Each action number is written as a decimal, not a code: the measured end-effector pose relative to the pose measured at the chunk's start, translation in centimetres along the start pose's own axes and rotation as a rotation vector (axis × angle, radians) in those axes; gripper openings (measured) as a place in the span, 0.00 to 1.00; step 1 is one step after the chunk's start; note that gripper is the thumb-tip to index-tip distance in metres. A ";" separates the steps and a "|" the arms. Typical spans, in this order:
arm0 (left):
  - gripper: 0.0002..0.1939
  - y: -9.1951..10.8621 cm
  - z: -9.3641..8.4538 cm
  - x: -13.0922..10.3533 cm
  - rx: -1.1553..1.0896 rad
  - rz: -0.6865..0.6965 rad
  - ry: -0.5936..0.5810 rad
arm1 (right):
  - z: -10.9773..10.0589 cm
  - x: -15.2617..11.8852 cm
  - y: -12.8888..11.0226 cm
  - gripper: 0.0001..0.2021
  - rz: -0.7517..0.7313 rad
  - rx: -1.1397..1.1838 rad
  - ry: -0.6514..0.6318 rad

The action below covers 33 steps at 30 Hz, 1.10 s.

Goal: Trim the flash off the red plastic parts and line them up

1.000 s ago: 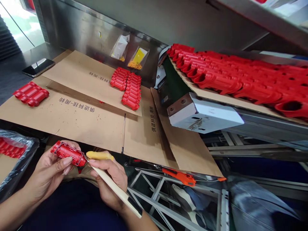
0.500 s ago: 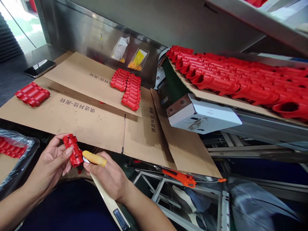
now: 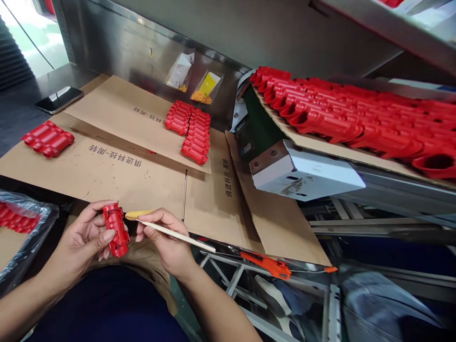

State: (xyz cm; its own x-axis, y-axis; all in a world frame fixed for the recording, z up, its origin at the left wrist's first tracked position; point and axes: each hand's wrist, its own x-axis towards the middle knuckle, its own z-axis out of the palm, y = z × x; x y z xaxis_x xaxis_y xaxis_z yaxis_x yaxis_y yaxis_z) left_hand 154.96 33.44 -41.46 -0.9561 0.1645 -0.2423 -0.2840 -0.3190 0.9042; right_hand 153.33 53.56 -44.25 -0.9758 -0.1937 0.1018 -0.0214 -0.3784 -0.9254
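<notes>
Red and ridged, a tube (image 3: 116,229) sits clamped in the left hand (image 3: 76,237); the right hand (image 3: 173,251), apart, pinches a pale tool (image 3: 185,237). Similar tubes (image 3: 48,138) lie on cardboard (image 3: 156,190); whether the held one is finished, I cannot tell.

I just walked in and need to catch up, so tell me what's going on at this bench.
A person holds a red plastic part in the left hand and a thin, cream-handled tool in the right hand, which has a yellow cover on one finger. The tool is near the part; whether they touch is hard to tell. Similar red parts lie in groups on the cardboard, and many more stand in rows on a raised shelf to the right.
</notes>
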 end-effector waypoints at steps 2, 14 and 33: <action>0.28 0.1 0.2 -0.1 0.024 0.000 0.021 | 0.0 0.4 0.3 0.18 0.021 0.054 0.028; 0.26 -0.3 -0.6 -0.1 0.141 0.136 0.038 | 0.2 -0.9 -2.3 0.08 -0.298 -0.727 -0.134; 0.36 0.9 0.6 -1.4 0.182 0.063 0.166 | -1.0 0.5 -1.7 0.10 -0.353 -0.903 0.127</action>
State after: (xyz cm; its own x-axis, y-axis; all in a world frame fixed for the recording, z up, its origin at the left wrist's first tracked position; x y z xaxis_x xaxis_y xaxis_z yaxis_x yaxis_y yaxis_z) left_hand 156.04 33.49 -40.09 -0.9744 -0.0109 -0.2244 -0.2203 -0.1481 0.9641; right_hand 152.64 55.01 -42.99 -0.8962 -0.0834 0.4358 -0.4241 0.4499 -0.7860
